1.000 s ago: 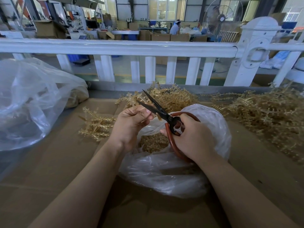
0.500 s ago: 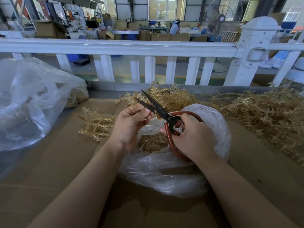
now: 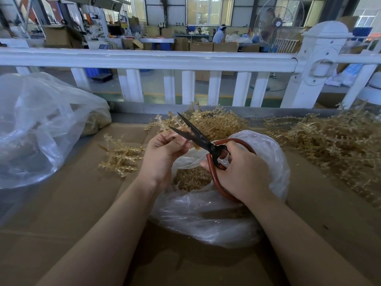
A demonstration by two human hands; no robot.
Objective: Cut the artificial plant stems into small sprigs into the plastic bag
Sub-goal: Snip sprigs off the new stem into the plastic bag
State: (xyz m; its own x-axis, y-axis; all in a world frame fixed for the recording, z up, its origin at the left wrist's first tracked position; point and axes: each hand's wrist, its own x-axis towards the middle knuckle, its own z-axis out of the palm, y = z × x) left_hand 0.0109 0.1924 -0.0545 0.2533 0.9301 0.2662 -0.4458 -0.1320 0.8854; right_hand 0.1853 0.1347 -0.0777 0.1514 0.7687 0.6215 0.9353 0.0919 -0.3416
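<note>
— Looking down from the head view: what do the hands hold?
— The left hand (image 3: 165,150) pinches a pale plastic stem (image 3: 186,141) between curled fingers. The right hand (image 3: 243,172) grips the red handles of the scissors (image 3: 198,134), whose black blades stand apart around that stem.
— And the bag?
— The plastic bag (image 3: 206,213) lies on the cardboard (image 3: 72,203) just under both hands, cut sprigs (image 3: 191,179) inside. Uncut stems (image 3: 340,145) are heaped at the right.
</note>
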